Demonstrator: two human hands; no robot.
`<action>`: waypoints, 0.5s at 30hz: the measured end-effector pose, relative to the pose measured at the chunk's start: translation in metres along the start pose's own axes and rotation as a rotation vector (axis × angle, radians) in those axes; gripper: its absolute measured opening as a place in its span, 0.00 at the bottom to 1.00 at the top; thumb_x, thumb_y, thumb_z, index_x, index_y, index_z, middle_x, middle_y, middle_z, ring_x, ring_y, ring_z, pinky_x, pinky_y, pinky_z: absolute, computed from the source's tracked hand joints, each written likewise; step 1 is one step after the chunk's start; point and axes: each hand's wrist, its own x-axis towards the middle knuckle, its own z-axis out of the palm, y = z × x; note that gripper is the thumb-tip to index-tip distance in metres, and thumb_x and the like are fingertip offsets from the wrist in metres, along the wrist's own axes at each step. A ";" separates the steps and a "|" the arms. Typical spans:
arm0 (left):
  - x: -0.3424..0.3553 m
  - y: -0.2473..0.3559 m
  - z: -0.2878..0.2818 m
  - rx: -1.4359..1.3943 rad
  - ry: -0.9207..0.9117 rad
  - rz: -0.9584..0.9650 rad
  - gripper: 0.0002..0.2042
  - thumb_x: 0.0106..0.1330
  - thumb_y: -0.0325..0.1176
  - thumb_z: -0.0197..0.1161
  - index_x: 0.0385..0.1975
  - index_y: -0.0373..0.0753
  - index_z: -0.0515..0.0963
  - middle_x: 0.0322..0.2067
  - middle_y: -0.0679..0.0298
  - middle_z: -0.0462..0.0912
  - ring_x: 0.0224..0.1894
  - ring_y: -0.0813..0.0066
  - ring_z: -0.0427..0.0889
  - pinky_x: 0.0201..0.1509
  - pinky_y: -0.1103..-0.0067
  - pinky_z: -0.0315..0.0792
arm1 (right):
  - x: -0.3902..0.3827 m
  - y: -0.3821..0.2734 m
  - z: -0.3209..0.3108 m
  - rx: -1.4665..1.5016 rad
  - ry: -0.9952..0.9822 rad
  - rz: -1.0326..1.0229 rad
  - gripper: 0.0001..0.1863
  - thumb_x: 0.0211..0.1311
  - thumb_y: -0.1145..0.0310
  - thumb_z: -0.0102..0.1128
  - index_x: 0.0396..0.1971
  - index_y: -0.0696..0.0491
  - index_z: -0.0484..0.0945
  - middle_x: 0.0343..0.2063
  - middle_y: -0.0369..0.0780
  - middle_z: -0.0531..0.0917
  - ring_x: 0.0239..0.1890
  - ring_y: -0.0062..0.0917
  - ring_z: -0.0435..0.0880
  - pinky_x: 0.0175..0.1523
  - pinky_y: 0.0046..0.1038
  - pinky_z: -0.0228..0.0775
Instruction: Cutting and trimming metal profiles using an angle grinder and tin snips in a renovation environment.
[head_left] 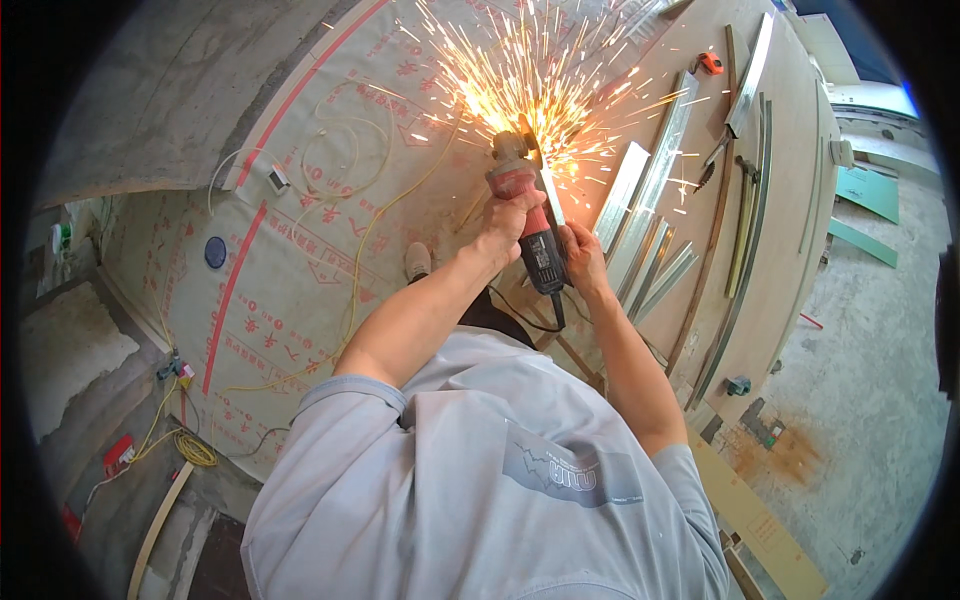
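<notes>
My left hand (pixel 508 224) is wrapped round the red and black body of an angle grinder (pixel 541 262). Its head points away from me, and a fan of bright sparks (pixel 535 90) flies from the disc toward the far side. Just right of the tool, my right hand (pixel 584 258) is closed on a narrow metal profile (pixel 551 200) that runs up to the disc. Glare hides the exact contact point. From the grinder's rear end, a black cord (pixel 557 312) drops toward my legs.
Several metal profiles (pixel 640 215) lie right of my right hand. Beyond them are an orange tape measure (pixel 711 63), a hammer (pixel 746 168) and long strips. A yellow cable (pixel 372 232) crosses the printed floor sheet (pixel 300 330) at left. Green boards (pixel 868 192) lie far right.
</notes>
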 end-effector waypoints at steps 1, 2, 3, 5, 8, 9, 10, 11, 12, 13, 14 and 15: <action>0.000 -0.001 0.002 -0.022 -0.006 0.000 0.14 0.56 0.28 0.72 0.42 0.40 0.78 0.34 0.68 0.81 0.33 0.74 0.81 0.40 0.73 0.79 | 0.001 0.006 0.001 0.045 0.019 0.020 0.16 0.77 0.63 0.53 0.49 0.60 0.81 0.32 0.35 0.84 0.35 0.17 0.78 0.43 0.23 0.71; 0.000 -0.001 0.003 -0.044 -0.012 -0.001 0.14 0.56 0.28 0.72 0.41 0.40 0.78 0.34 0.68 0.81 0.34 0.75 0.81 0.40 0.73 0.79 | 0.002 0.010 0.001 0.090 0.038 0.039 0.16 0.76 0.63 0.54 0.49 0.59 0.82 0.30 0.38 0.84 0.35 0.20 0.79 0.44 0.25 0.72; 0.003 -0.004 0.000 -0.047 -0.010 0.003 0.14 0.56 0.28 0.72 0.41 0.40 0.78 0.34 0.68 0.81 0.34 0.75 0.81 0.40 0.73 0.79 | 0.003 0.010 0.001 0.089 0.035 0.036 0.16 0.76 0.63 0.54 0.49 0.59 0.82 0.30 0.38 0.84 0.35 0.20 0.79 0.44 0.25 0.72; 0.010 -0.007 -0.007 -0.064 -0.054 -0.023 0.14 0.56 0.28 0.72 0.42 0.40 0.77 0.33 0.68 0.81 0.33 0.74 0.82 0.40 0.73 0.79 | 0.004 0.010 0.001 -0.028 0.039 0.058 0.16 0.76 0.63 0.54 0.48 0.59 0.82 0.30 0.40 0.85 0.36 0.20 0.80 0.45 0.26 0.72; 0.009 -0.004 -0.009 -0.048 -0.087 -0.040 0.14 0.58 0.27 0.72 0.43 0.37 0.77 0.36 0.61 0.86 0.37 0.67 0.86 0.45 0.70 0.82 | 0.004 0.016 0.001 0.047 0.046 0.045 0.16 0.76 0.63 0.54 0.47 0.60 0.82 0.31 0.41 0.85 0.36 0.20 0.79 0.45 0.27 0.71; 0.004 0.001 -0.004 -0.043 -0.093 -0.042 0.14 0.58 0.27 0.72 0.43 0.37 0.77 0.36 0.61 0.86 0.37 0.67 0.86 0.45 0.70 0.82 | 0.004 0.022 0.000 0.049 0.053 0.044 0.16 0.76 0.63 0.54 0.47 0.60 0.82 0.31 0.41 0.85 0.36 0.20 0.79 0.45 0.27 0.71; -0.001 0.006 0.000 -0.025 -0.095 -0.030 0.14 0.58 0.27 0.72 0.43 0.37 0.78 0.36 0.60 0.86 0.37 0.67 0.86 0.45 0.70 0.82 | 0.004 0.029 -0.001 0.040 0.078 0.021 0.15 0.75 0.63 0.55 0.50 0.59 0.81 0.32 0.42 0.84 0.36 0.24 0.80 0.45 0.29 0.72; -0.005 0.012 0.005 -0.006 -0.099 -0.018 0.14 0.58 0.28 0.72 0.42 0.37 0.78 0.36 0.60 0.86 0.37 0.67 0.86 0.46 0.70 0.82 | 0.004 0.035 -0.002 0.030 0.104 -0.002 0.16 0.75 0.63 0.55 0.52 0.58 0.80 0.33 0.43 0.84 0.36 0.28 0.81 0.45 0.31 0.72; -0.007 0.019 0.002 -0.006 -0.092 -0.011 0.14 0.58 0.28 0.72 0.42 0.37 0.78 0.36 0.60 0.86 0.37 0.67 0.86 0.46 0.70 0.82 | 0.001 0.024 0.000 0.034 0.095 -0.006 0.16 0.75 0.63 0.55 0.52 0.58 0.80 0.33 0.43 0.84 0.36 0.28 0.81 0.45 0.31 0.72; -0.009 0.026 -0.004 -0.018 -0.114 0.007 0.15 0.58 0.29 0.73 0.43 0.38 0.78 0.36 0.60 0.86 0.38 0.67 0.86 0.46 0.69 0.82 | -0.004 0.001 0.001 -0.182 0.147 -0.109 0.18 0.73 0.64 0.57 0.57 0.56 0.77 0.36 0.45 0.83 0.39 0.33 0.81 0.46 0.33 0.72; -0.010 0.031 -0.006 -0.025 -0.148 0.015 0.16 0.58 0.30 0.73 0.43 0.38 0.77 0.36 0.59 0.86 0.38 0.66 0.87 0.47 0.69 0.82 | -0.008 -0.013 0.000 -0.400 0.212 -0.206 0.22 0.71 0.64 0.58 0.61 0.55 0.74 0.40 0.46 0.81 0.42 0.39 0.81 0.48 0.36 0.73; -0.011 0.036 -0.009 -0.020 -0.153 0.013 0.16 0.58 0.30 0.73 0.43 0.38 0.77 0.36 0.59 0.86 0.38 0.66 0.87 0.47 0.69 0.82 | -0.009 -0.017 -0.001 -0.397 0.219 -0.204 0.22 0.71 0.64 0.58 0.61 0.55 0.74 0.40 0.46 0.81 0.42 0.39 0.81 0.48 0.36 0.73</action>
